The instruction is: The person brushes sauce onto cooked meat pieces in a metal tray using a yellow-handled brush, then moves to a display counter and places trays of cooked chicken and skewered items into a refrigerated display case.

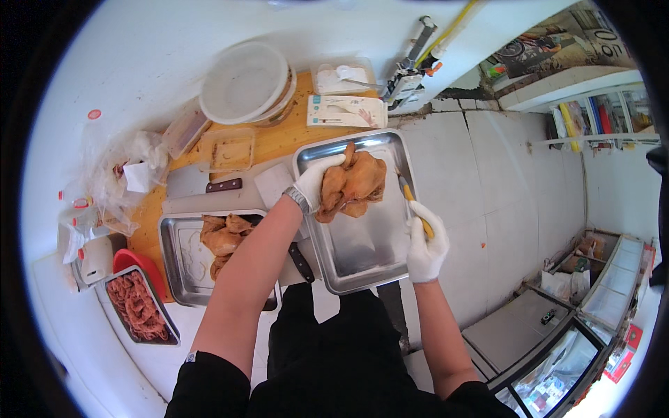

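My left hand [315,180], in a white glove, grips a browned whole chicken [360,175] over the upper part of a stainless steel tray [366,251]. In my gloved right hand [427,243] is a slim brush [409,196] with a yellow handle and grey ferrule. Its small tip points up and away from me, near the tray's right wall and apart from the bird. More browned poultry [222,237] lies in a second steel tray [183,285] to the left, partly hidden by my left forearm.
A cleaver [191,183] lies on a pale board behind the left tray. A dark-handled knife [301,263] sits between the trays. White plastic basins [243,81], a glove box [346,111] and a clear container [227,149] stand along the wall. Reddish meat fills a tray [138,305] at far left.
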Action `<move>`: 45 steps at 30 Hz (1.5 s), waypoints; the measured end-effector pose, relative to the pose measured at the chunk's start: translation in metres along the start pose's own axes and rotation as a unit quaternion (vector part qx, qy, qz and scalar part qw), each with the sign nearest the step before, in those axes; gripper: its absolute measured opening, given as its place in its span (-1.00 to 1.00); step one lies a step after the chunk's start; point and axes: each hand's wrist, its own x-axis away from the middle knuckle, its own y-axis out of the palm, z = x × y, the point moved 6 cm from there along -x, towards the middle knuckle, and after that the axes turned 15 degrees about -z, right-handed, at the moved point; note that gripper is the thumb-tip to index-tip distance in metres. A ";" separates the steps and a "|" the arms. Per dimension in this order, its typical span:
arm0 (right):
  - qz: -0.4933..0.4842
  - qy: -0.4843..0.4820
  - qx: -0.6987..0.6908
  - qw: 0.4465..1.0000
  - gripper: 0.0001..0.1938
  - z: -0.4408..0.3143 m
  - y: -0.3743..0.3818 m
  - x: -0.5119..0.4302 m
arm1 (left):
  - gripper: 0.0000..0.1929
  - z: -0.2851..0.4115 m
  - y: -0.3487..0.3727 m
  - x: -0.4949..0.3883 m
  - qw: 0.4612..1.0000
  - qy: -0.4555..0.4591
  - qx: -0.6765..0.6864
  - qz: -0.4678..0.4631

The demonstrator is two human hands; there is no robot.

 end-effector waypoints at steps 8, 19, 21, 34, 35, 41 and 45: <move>-0.027 -0.055 0.063 0.996 -0.67 -0.006 0.015 -0.028 | -0.45 0.017 -0.022 -0.004 0.988 -0.038 -0.123 0.080; -0.234 -0.200 0.315 0.898 -0.67 -0.054 0.108 -0.023 | -0.19 -0.001 -0.009 0.035 0.761 0.173 -0.616 0.107; -0.257 -0.197 0.294 0.899 -0.67 -0.063 0.117 -0.006 | -0.23 -0.004 0.005 0.062 0.671 0.195 -0.683 0.214; -0.335 0.131 -0.352 0.864 -0.63 -0.045 0.195 0.027 | -0.49 -0.112 -0.076 0.412 0.724 0.304 -0.199 0.586; -0.367 0.165 -0.326 0.855 -0.63 -0.037 0.208 0.037 | -0.49 -0.112 -0.091 0.426 0.731 0.306 -0.214 0.571; -0.525 0.167 -0.134 0.824 -0.70 0.001 0.279 0.093 | -0.48 -0.116 -0.181 0.429 0.823 0.153 -0.155 0.525; -0.538 0.089 0.001 0.838 -0.71 0.008 0.315 0.104 | -0.61 -0.113 -0.209 0.412 0.875 0.134 -0.014 0.465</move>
